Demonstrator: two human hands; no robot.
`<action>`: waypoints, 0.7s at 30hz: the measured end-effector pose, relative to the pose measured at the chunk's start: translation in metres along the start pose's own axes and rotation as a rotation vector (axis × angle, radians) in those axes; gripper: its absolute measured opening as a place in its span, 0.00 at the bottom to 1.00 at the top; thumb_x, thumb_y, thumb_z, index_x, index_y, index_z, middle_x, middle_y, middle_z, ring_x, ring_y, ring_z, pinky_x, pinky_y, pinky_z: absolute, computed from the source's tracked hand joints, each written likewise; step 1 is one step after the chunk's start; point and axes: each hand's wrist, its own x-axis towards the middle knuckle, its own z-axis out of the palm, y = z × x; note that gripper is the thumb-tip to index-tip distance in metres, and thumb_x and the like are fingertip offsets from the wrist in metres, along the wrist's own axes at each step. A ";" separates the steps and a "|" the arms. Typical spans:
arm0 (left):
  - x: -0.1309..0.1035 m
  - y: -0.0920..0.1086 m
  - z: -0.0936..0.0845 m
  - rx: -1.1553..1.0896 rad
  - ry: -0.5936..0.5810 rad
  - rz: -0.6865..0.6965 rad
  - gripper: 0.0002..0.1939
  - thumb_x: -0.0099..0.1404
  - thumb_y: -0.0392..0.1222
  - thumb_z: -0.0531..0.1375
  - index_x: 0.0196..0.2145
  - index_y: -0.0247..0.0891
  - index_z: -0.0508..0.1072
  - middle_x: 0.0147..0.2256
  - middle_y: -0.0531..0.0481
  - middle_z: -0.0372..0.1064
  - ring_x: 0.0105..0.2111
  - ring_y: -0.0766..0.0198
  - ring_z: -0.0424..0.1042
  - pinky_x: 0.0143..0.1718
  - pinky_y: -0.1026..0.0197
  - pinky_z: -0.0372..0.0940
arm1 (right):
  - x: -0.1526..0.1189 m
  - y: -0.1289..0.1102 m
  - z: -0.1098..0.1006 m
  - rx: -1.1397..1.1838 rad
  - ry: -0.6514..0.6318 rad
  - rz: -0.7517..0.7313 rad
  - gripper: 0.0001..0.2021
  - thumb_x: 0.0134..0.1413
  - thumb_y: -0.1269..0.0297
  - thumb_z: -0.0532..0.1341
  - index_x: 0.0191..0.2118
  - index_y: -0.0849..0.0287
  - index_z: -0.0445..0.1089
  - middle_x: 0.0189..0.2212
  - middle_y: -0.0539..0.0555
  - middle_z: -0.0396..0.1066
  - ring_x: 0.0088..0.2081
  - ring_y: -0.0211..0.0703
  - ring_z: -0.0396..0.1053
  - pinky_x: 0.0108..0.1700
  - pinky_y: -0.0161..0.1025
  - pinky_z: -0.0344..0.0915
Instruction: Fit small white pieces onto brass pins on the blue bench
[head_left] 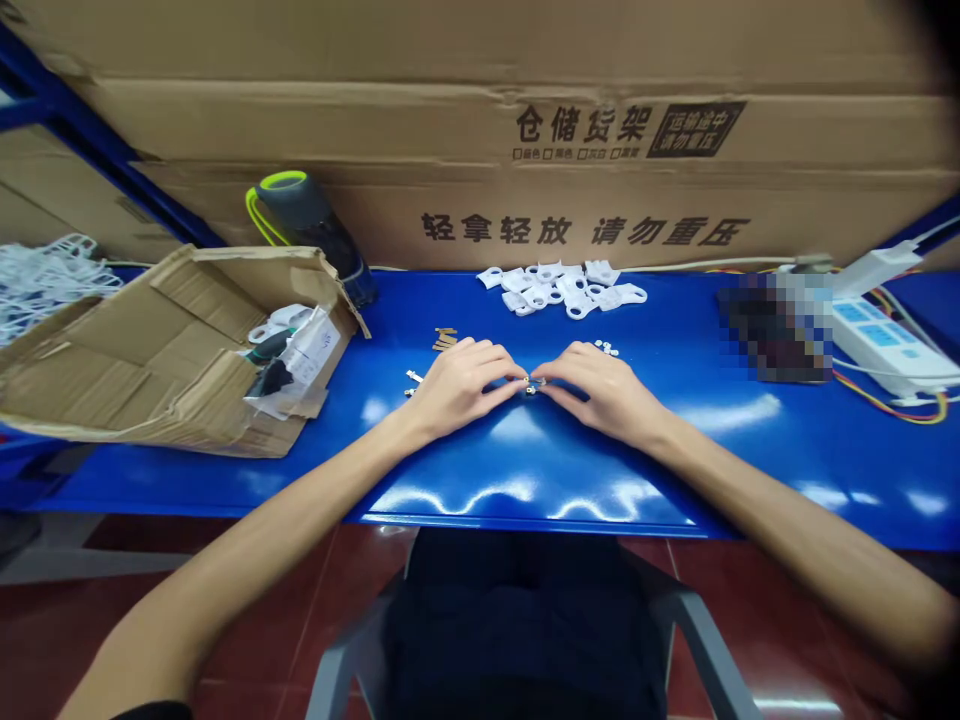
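Observation:
My left hand (480,385) and my right hand (596,390) meet over the middle of the blue tabletop. Thumb and forefinger of each pinch a tiny white-and-metal part (531,388) between them; its exact kind is too small to make out. Left of my left hand, a few small white-and-metal pieces (412,378) lie partly hidden by it. Several thin brass-coloured strips (445,340) rest just behind that hand. Beyond my right hand are several small white blocks (607,348).
White plastic pieces with round holes (562,290) are heaped at the back. An open cardboard box (202,350) holding bagged items stands left, before a dark cylinder with a lime strap (315,225). A power strip (877,335) with cables and a blurred-out dark object (776,335) lie right.

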 end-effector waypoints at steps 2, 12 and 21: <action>0.000 -0.001 0.000 -0.014 -0.004 -0.009 0.15 0.81 0.50 0.57 0.44 0.40 0.81 0.41 0.47 0.81 0.40 0.60 0.77 0.43 0.54 0.64 | -0.001 0.000 0.000 -0.009 0.007 0.009 0.12 0.75 0.62 0.58 0.53 0.54 0.77 0.40 0.57 0.80 0.42 0.51 0.73 0.45 0.47 0.72; -0.002 -0.001 0.004 0.006 -0.044 0.025 0.17 0.81 0.51 0.56 0.43 0.40 0.82 0.40 0.48 0.82 0.38 0.60 0.75 0.41 0.54 0.60 | 0.003 -0.007 0.009 -0.055 -0.014 -0.005 0.13 0.77 0.62 0.56 0.46 0.56 0.79 0.38 0.58 0.80 0.40 0.50 0.73 0.44 0.47 0.72; 0.000 -0.001 0.001 0.009 0.005 -0.004 0.16 0.80 0.51 0.58 0.43 0.41 0.82 0.40 0.49 0.82 0.38 0.61 0.75 0.40 0.55 0.59 | 0.004 -0.007 0.003 0.165 0.099 0.134 0.06 0.72 0.64 0.62 0.46 0.53 0.78 0.40 0.54 0.81 0.40 0.46 0.78 0.43 0.44 0.73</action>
